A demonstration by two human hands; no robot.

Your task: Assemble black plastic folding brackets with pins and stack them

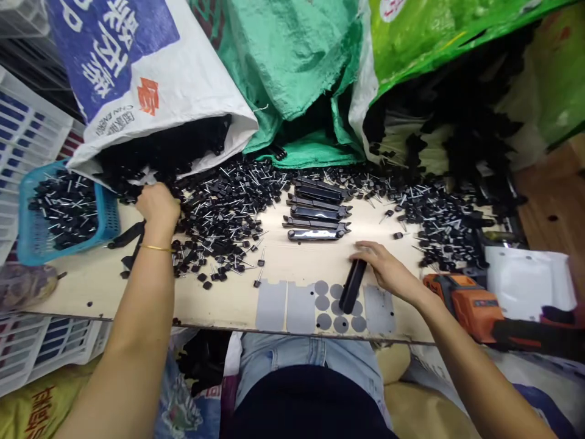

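Observation:
My left hand (158,204) reaches into a heap of small black plastic parts with metal pins (219,207) spilling from a white and blue sack (137,79); its fingers are buried in the heap. My right hand (386,265) is closed around a long black plastic piece (351,285) that rests on the wooden board (228,292). A neat stack of similar long black pieces (317,210) lies just beyond it at the board's middle.
A blue basket (34,235) of pinned parts sits at the left. More pinned parts (434,213) spread at the right below a green sack (434,36). An orange power tool (470,305) and a white bag (525,280) lie at the right edge.

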